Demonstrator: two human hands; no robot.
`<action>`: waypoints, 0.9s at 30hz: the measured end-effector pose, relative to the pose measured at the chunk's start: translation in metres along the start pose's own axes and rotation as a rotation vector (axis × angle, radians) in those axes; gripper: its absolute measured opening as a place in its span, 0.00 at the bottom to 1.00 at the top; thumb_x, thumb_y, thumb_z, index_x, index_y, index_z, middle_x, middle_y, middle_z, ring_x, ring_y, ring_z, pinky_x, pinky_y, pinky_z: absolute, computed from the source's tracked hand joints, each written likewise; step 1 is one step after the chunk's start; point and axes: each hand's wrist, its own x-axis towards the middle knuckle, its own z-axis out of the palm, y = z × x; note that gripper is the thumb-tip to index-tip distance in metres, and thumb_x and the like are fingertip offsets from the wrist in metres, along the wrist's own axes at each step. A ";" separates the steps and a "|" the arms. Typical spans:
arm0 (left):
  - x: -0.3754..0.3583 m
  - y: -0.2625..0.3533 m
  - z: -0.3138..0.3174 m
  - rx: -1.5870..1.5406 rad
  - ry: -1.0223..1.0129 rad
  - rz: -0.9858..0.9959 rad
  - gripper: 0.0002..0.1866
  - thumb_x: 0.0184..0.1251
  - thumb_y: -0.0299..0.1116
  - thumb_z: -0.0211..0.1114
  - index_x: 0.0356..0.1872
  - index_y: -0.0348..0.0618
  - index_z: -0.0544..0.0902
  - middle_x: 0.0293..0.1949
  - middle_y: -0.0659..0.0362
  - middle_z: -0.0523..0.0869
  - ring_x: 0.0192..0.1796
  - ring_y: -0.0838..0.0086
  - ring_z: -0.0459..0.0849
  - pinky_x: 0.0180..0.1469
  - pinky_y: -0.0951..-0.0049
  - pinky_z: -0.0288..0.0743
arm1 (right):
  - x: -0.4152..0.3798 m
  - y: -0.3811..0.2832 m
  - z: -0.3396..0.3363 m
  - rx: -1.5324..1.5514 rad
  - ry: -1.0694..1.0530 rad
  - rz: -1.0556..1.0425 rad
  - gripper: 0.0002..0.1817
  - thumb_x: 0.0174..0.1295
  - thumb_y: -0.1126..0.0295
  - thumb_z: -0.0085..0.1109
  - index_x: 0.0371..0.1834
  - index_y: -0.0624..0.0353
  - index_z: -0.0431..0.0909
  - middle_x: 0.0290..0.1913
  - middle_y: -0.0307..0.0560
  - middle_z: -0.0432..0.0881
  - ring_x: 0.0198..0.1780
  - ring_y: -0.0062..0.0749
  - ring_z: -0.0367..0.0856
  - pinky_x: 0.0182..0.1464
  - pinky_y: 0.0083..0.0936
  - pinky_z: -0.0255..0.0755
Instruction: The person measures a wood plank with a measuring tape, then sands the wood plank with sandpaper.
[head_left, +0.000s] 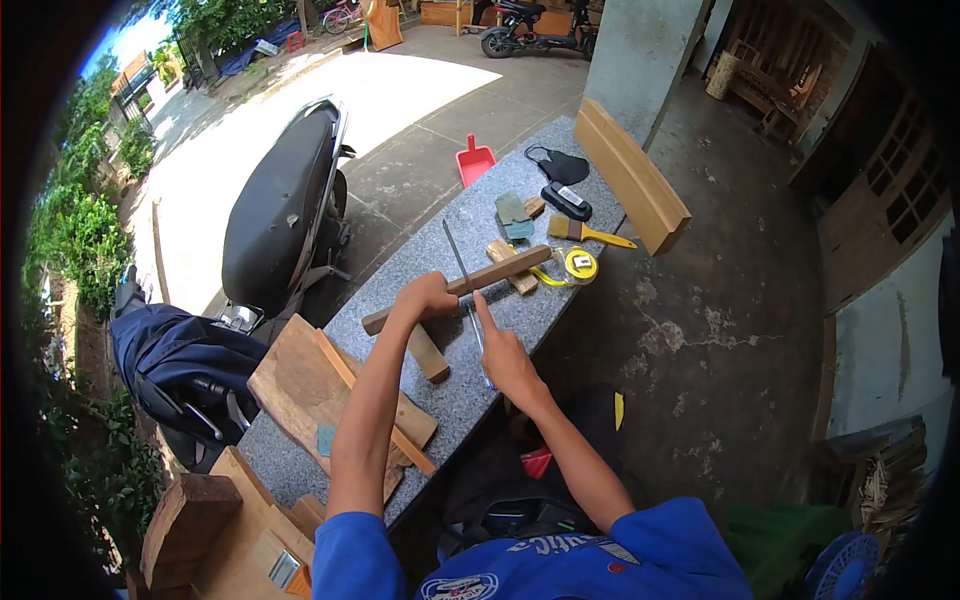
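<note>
Two bare hands work over a speckled stone surface (530,318). The left hand (428,298) is closed over a long wooden bar (515,267), gripping it near its middle. The right hand (508,360) is curled around the lower part of a thin metal tool (456,250) (its exact type cannot be told), with the index finger extended along it towards the bar. The tool crosses the bar just beside the left hand, its narrow dark end projecting past the bar's far side.

The bar lies slantwise over two short pieces: a wooden block (428,356) on the left hand's side and a paler offcut (500,252) near the other end. Beside that end lies a yellow tape measure (580,264); farther along are a yellow-handled brush (603,238), grey-green sheets (514,218), a black labelled object (567,200) and a black face mask (560,165). A thick plank (632,176) stands on edge at the surface's far corner.

Nearer the wearer's left, an irregular wooden slab (300,375) carries a narrow orange-brown strip (372,398). A red dustpan (477,163) and a motorbike (282,205) (black seat uppermost) are beyond the surface's outer edge.
</note>
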 end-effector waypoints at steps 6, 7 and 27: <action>0.005 -0.007 -0.008 -0.103 -0.182 0.017 0.20 0.39 0.39 0.59 0.31 0.32 0.81 0.33 0.41 0.82 0.38 0.52 0.81 0.41 0.62 0.74 | -0.077 0.006 -0.023 0.022 -0.063 0.054 0.41 0.49 0.85 0.43 0.68 0.52 0.43 0.24 0.66 0.75 0.29 0.63 0.75 0.34 0.51 0.67; 0.009 -0.010 -0.005 -0.059 -0.120 0.063 0.19 0.39 0.39 0.59 0.30 0.33 0.81 0.32 0.41 0.82 0.38 0.53 0.81 0.41 0.62 0.75 | -0.074 0.002 -0.026 0.012 -0.070 0.055 0.41 0.48 0.85 0.43 0.68 0.52 0.43 0.24 0.66 0.75 0.29 0.63 0.75 0.34 0.50 0.67; -0.004 0.009 -0.011 0.083 -0.026 -0.005 0.17 0.42 0.34 0.60 0.35 0.34 0.81 0.38 0.42 0.81 0.42 0.54 0.81 0.44 0.60 0.75 | -0.037 -0.005 -0.019 -0.116 -0.116 0.111 0.41 0.49 0.84 0.42 0.69 0.49 0.43 0.25 0.66 0.76 0.30 0.62 0.76 0.35 0.49 0.69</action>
